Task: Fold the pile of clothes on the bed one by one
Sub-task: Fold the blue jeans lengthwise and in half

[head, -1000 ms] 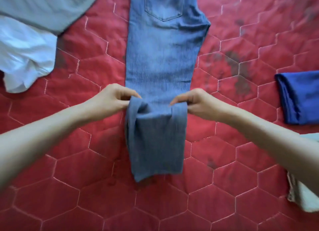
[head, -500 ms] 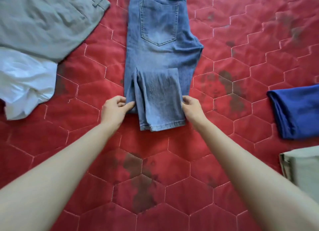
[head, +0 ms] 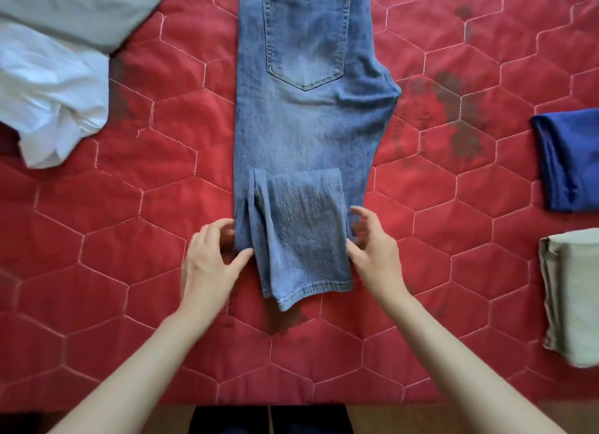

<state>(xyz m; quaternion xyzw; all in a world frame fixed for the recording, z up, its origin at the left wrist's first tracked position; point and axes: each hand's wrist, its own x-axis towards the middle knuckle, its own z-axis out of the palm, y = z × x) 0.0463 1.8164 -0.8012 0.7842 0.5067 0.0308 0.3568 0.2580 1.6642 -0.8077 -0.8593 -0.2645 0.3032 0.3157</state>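
Blue jeans [head: 304, 135] lie lengthwise on the red quilted bed [head: 155, 207], back pocket facing up. The leg end is folded back on top, and its hem [head: 308, 291] points toward me. My left hand [head: 210, 262] is at the left edge of the folded part, fingers loosely curved, thumb tip touching the denim. My right hand [head: 376, 252] is at the right edge with fingers spread and lifted, thumb against the cloth. Neither hand grips the jeans.
A grey garment [head: 74, 9] and a crumpled white one [head: 48, 100] lie at the back left. A folded blue garment [head: 570, 158] and a folded beige one [head: 573, 297] sit at the right. The bed's near edge [head: 291, 404] runs below my forearms.
The hands carried the leg end up and laid it over the thigh part. They have since let go of the fold and drawn back slightly to its sides.
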